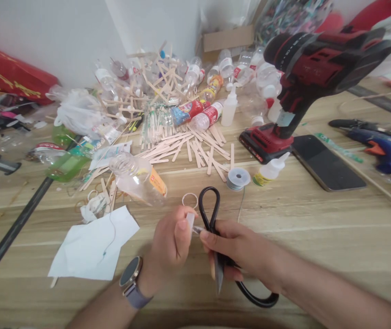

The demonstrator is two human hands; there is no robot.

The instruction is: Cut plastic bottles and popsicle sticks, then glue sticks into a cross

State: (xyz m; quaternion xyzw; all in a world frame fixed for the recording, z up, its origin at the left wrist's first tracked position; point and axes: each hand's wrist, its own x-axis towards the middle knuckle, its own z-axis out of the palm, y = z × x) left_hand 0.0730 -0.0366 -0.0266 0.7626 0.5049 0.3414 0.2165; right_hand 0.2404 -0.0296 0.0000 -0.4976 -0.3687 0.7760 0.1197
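Note:
My left hand (pixel 173 237), wearing a watch, is closed in a pinch on a small whitish translucent piece (pixel 190 222); its exact kind is unclear. Black-handled scissors (pixel 209 208) are gripped around their middle by my right hand (pixel 231 244), with the blades spread apart. One blade tip points left at the whitish piece, touching it or very near it. The other blade points down toward the table's front edge. Just beyond my left fingertips lies a thin pale ring (pixel 190 200) on the wooden table (pixel 319 242).
Behind my hands are a wire spool (pixel 238 178), a small glue bottle (pixel 271 170), a clear cut bottle (pixel 139 180) and scattered wooden sticks (pixel 195 146). At right stand a red drill (pixel 305 77), a phone (pixel 327 162) and a glue gun (pixel 383 146). White paper (pixel 92 244) lies left.

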